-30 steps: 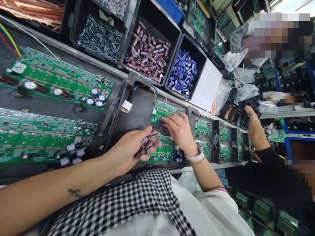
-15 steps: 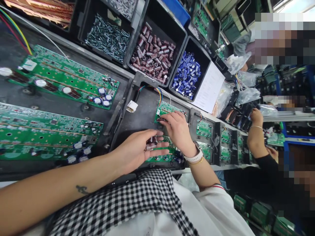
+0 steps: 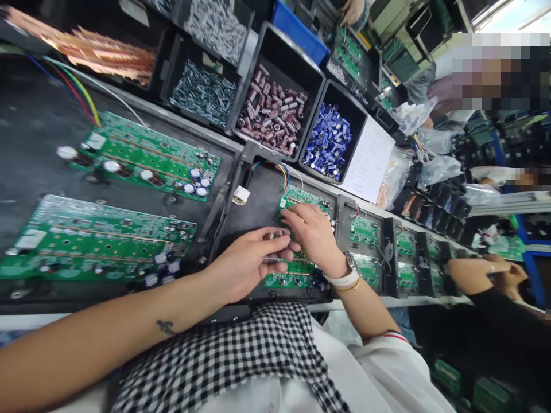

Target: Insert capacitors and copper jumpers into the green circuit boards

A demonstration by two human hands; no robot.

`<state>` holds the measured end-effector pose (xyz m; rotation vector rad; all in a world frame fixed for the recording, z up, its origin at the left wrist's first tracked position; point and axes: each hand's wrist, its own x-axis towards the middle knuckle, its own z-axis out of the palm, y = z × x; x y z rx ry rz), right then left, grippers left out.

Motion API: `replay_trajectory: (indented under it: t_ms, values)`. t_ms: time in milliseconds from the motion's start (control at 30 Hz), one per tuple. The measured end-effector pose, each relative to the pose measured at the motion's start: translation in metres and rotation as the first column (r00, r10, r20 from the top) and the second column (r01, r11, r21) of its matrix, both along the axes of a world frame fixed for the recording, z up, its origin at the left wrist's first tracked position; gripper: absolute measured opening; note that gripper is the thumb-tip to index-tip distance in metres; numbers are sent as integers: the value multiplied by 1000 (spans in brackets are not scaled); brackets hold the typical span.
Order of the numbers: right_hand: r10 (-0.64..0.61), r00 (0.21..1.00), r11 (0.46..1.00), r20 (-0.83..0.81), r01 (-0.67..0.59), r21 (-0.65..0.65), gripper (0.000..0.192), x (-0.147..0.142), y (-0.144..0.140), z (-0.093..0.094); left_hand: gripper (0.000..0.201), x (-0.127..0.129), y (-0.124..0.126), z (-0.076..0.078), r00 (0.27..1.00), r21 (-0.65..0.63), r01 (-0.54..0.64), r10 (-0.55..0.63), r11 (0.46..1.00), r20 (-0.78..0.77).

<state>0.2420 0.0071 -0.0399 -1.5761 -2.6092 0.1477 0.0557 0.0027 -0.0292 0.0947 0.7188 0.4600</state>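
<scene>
Maroon capacitors (image 3: pixel 272 248), a small bunch, lie cupped in the left hand (image 3: pixel 247 265) at frame centre, fingers curled loosely round them, long axes roughly crosswise to the palm. Right hand (image 3: pixel 314 236) sits just right of it, fingertips pressed together over the small green board (image 3: pixel 301 198), probably pinching one capacitor; motion blur hides it. Board lies up and right of the cupped bunch; right hand is nearer. Bin of maroon capacitors (image 3: pixel 273 112) sits above, blue ones (image 3: pixel 329 140) beside.

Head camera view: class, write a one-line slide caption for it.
Left hand cups brown capacitors while the right hand reaches them, above a small green circuit board in a black tray, below parts bins.
</scene>
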Motion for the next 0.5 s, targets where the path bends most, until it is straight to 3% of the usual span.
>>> replay_trajectory:
  t_ms: [100, 200, 300, 400, 500]
  values:
    - [-48, 972, 999, -229, 50, 3, 27, -4, -12, 11, 5, -4, -4, 2, 1000, 57, 18, -19, 998, 23]
    - [-133, 877, 991, -462, 101, -93, 32, -9, -34, 28, 8, -10, -11, 8, 994, 151, 72, -84, 986, 69]
    - [-152, 817, 984, -556, 70, -166, 30, -10, -58, 40, 21, -13, -20, 12, 955, 317, 164, -231, 934, 188]
    - [-272, 719, 953, -640, 110, -282, 22, 1, -80, 42, 38, -12, -27, 10, 893, 410, 292, -400, 864, 207]
    - [-481, 623, 876, -616, 330, -351, 32, 35, -102, 31, 39, -11, -30, 5, 900, 378, 370, -428, 849, 79]
